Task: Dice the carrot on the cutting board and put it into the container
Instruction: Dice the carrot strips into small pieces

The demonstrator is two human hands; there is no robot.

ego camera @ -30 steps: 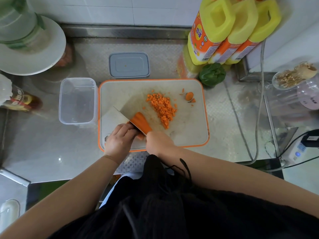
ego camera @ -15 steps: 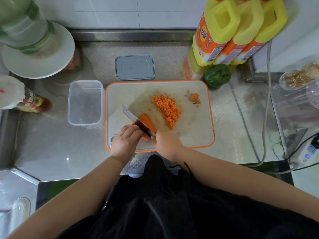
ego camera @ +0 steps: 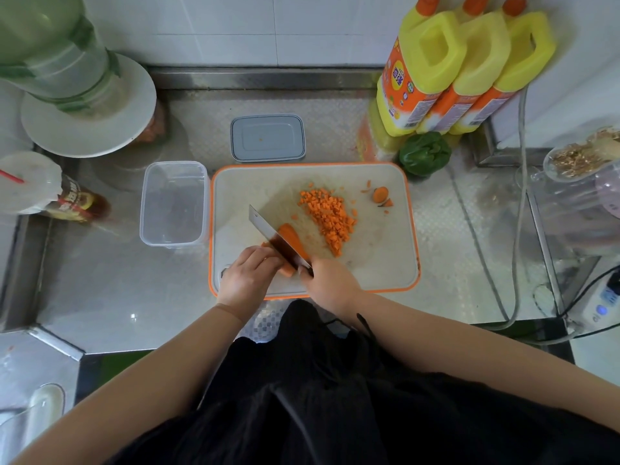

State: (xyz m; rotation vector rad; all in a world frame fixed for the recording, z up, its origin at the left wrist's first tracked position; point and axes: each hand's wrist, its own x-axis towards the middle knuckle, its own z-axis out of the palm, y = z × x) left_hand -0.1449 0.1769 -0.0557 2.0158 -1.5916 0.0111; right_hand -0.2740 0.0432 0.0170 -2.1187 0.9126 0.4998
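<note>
On the orange-rimmed white cutting board (ego camera: pixel 385 263), the orange carrot piece (ego camera: pixel 292 237) is held by the left hand (ego camera: pixel 246 278) while the steel cleaver (ego camera: pixel 273 238) is gripped by the right hand (ego camera: pixel 330 280).

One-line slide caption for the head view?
Right hand slices carrot with cleaver; left hand steadies it.

My left hand (ego camera: pixel 246 280) steadies the carrot (ego camera: pixel 292 239) on the cutting board (ego camera: pixel 379 263); my right hand (ego camera: pixel 330 280) grips the cleaver (ego camera: pixel 273 234).

wall (ego camera: pixel 235 25): white tiles | counter (ego camera: pixel 110 290): shiny steel, patterned | light: soft daylight glare on metal
</note>
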